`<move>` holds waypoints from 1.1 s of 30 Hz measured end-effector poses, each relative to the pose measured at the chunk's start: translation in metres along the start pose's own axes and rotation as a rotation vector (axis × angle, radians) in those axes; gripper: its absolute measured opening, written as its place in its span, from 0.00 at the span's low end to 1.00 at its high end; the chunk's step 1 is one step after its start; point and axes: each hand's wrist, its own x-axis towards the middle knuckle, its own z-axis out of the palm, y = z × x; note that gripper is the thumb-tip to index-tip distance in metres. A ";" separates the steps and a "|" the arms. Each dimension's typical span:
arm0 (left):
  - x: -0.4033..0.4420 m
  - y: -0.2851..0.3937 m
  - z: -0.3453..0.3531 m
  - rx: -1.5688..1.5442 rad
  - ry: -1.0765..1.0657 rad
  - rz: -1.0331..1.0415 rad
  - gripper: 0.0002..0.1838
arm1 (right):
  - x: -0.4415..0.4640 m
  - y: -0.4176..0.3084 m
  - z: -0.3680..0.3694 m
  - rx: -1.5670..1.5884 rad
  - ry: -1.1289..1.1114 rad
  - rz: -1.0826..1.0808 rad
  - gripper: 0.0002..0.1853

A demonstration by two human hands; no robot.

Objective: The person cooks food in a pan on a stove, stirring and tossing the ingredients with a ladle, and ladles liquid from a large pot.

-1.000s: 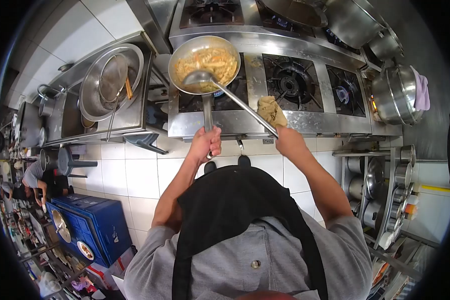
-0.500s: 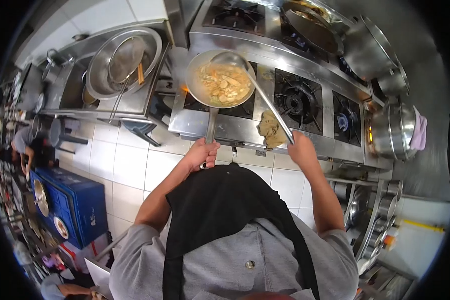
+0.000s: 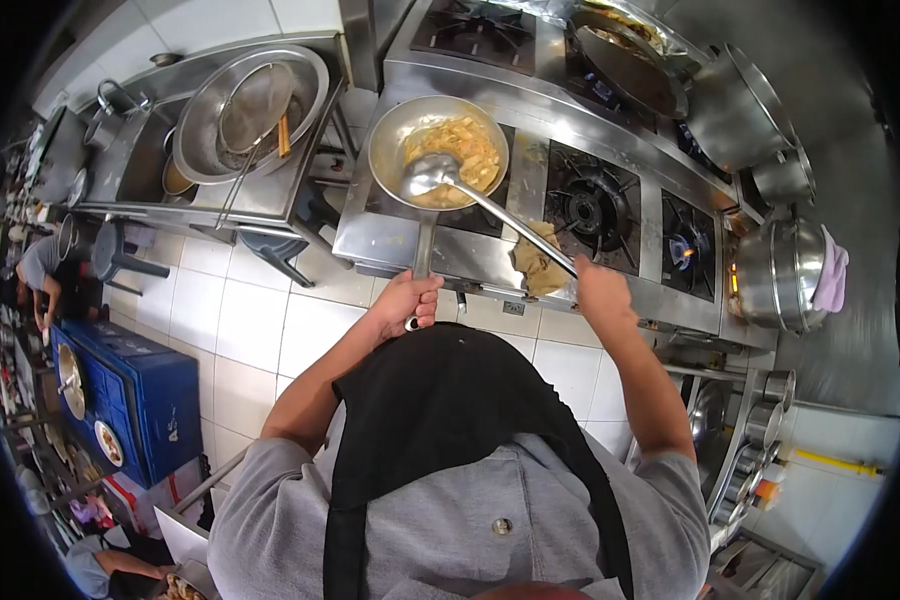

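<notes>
My left hand (image 3: 407, 301) is wrapped round the long handle of a frying pan (image 3: 385, 160) that rests over the left front burner. Saucy food (image 3: 475, 155) in light orange pieces lies mostly in the pan's right half. In my right hand (image 3: 604, 293) is the handle of a long metal ladle (image 3: 432, 175). Its bowl is in the lower left of the pan, rounded back upward, against the food's edge. Beneath the ladle's shaft, a crumpled brown cloth (image 3: 539, 262) lies on the stove's front ledge.
The stove (image 3: 445, 248) has more burners to the right, one with a blue flame (image 3: 682, 247). Large pots (image 3: 770, 270) stand at its right end. At left, a steel basin (image 3: 310, 75) holds a strainer (image 3: 255, 108). A blue cooler box (image 3: 170, 400) is lower left; other people work beyond.
The ladle's bowl has swung from the pan's upper right to its lower left and turned over. The food has shifted to the right. My left hand keeps its hold on the handle.
</notes>
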 end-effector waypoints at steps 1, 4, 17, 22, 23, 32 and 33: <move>0.002 0.000 -0.001 -0.007 -0.011 0.012 0.11 | -0.008 0.001 -0.006 0.005 0.003 0.015 0.10; 0.004 -0.002 0.000 0.009 -0.028 0.006 0.11 | -0.033 0.000 -0.015 0.033 0.004 0.107 0.10; -0.013 0.032 0.035 0.015 0.024 -0.003 0.09 | -0.069 -0.042 -0.013 0.811 -0.428 0.115 0.10; -0.021 0.009 0.015 0.125 0.033 0.069 0.10 | -0.032 -0.038 0.015 0.499 -0.121 0.137 0.12; -0.024 -0.002 -0.001 0.200 0.056 0.069 0.10 | -0.029 -0.041 0.010 0.483 -0.071 0.157 0.12; 0.000 0.034 0.007 0.123 -0.033 0.069 0.14 | -0.053 -0.042 0.022 0.421 -0.075 0.141 0.12; -0.004 0.027 0.005 0.120 -0.027 0.061 0.14 | -0.041 -0.039 0.028 0.418 -0.063 0.156 0.11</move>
